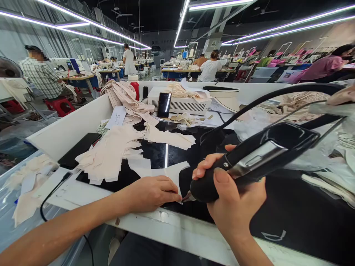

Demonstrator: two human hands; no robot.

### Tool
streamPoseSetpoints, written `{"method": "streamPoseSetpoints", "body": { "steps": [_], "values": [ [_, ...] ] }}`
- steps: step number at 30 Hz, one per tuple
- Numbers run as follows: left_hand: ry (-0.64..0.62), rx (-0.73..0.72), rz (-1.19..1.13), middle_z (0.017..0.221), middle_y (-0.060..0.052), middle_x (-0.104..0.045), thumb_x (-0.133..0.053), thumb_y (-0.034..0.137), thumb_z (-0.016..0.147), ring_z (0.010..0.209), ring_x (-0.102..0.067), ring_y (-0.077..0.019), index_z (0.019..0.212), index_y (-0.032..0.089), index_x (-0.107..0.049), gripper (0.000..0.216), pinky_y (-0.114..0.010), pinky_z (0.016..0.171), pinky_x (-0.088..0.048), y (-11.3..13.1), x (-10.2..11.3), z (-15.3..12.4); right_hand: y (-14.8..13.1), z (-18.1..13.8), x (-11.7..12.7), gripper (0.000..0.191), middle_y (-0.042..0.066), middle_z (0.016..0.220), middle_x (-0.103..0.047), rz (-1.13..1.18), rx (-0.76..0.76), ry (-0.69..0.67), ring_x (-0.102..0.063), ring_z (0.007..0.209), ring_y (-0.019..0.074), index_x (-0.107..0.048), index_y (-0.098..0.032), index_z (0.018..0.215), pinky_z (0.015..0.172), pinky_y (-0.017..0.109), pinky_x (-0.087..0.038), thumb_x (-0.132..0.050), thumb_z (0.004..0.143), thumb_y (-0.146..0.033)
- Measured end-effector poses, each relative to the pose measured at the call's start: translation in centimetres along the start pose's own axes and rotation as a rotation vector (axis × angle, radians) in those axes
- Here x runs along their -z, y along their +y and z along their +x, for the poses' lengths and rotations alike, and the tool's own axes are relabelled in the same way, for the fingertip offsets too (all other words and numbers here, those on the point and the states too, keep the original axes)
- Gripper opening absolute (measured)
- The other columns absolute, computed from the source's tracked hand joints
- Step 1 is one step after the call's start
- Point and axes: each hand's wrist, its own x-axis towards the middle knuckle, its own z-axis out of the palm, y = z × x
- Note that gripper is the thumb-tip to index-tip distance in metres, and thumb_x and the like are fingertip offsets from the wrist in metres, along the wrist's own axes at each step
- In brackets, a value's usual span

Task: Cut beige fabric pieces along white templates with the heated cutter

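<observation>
My right hand (235,203) is wrapped round a black corded hand tool (255,155) with a silver side panel and a pointed metal tip. The tip touches, or nearly touches, the near corner of a white cut piece (173,171), of fabric or paper, on the glossy black board (159,157). Beside that tip, my left hand (155,194) rests low on the board, its fingers pinched together on the same corner. A pile of pale cream fabric pieces (111,151) lies beyond my left forearm, and one cream fabric piece (169,136) lies farther back.
A phone (164,104) leans on a white vented box (180,103). A black flat device (80,149) lies left. The thick cable (266,96) arches across the right, over plastic wrapping (307,147). White side panels (74,125) edge the table. People sit at sewing tables behind.
</observation>
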Motion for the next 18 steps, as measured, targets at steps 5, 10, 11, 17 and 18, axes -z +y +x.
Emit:
{"method": "streamPoseSetpoints", "body": {
  "steps": [5,10,11,17,18],
  "values": [
    [0.014,0.015,-0.014,0.134,-0.014,-0.088,-0.058,0.005,0.121,0.132,-0.084,-0.0241,0.146,0.013,-0.081,0.035,-0.034,0.122,-0.066,-0.1,0.1,0.0,-0.3,0.0,0.0,0.04,-0.006,0.086,-0.077,-0.039,0.003,-0.008,-0.071,0.059,0.0185,-0.071,-0.033,0.126,0.056,0.033,-0.064,-0.099,0.101,-0.048],
    [0.043,0.037,-0.047,0.141,-0.017,-0.087,-0.058,0.005,0.121,0.137,-0.083,-0.0245,0.146,0.011,-0.081,0.035,-0.036,0.125,-0.066,-0.2,0.6,-0.6,-0.8,-0.4,0.4,0.044,-0.006,0.086,-0.077,-0.032,-0.023,0.006,-0.071,0.059,0.0183,-0.073,-0.033,0.126,0.053,0.032,-0.064,-0.102,0.097,-0.047],
    [0.037,0.04,-0.054,0.14,-0.016,-0.087,-0.059,0.005,0.12,0.136,-0.083,-0.0244,0.145,0.012,-0.082,0.035,-0.036,0.125,-0.066,-0.1,0.7,-0.8,-0.9,-0.5,0.4,0.043,-0.005,0.086,-0.077,-0.033,-0.026,0.006,-0.071,0.059,0.0183,-0.073,-0.033,0.127,0.053,0.031,-0.064,-0.101,0.097,-0.047],
    [-0.039,0.046,-0.072,0.138,-0.015,-0.088,-0.061,-0.001,0.115,0.139,-0.082,-0.0247,0.145,0.014,-0.082,0.04,-0.035,0.126,-0.065,0.2,1.2,-1.9,-1.5,-1.4,0.4,0.044,-0.004,0.086,-0.079,0.003,-0.032,-0.007,-0.072,0.059,0.0184,-0.074,-0.033,0.127,0.052,0.031,-0.065,-0.102,0.098,-0.05],
    [-0.042,0.046,-0.083,0.138,-0.015,-0.088,-0.062,-0.001,0.114,0.139,-0.082,-0.0245,0.145,0.015,-0.083,0.04,-0.035,0.127,-0.065,0.2,1.3,-2.0,-1.6,-1.5,0.4,0.043,-0.004,0.086,-0.079,0.007,-0.037,-0.015,-0.072,0.059,0.0181,-0.075,-0.032,0.126,0.052,0.031,-0.065,-0.103,0.097,-0.05]
  ]
}}
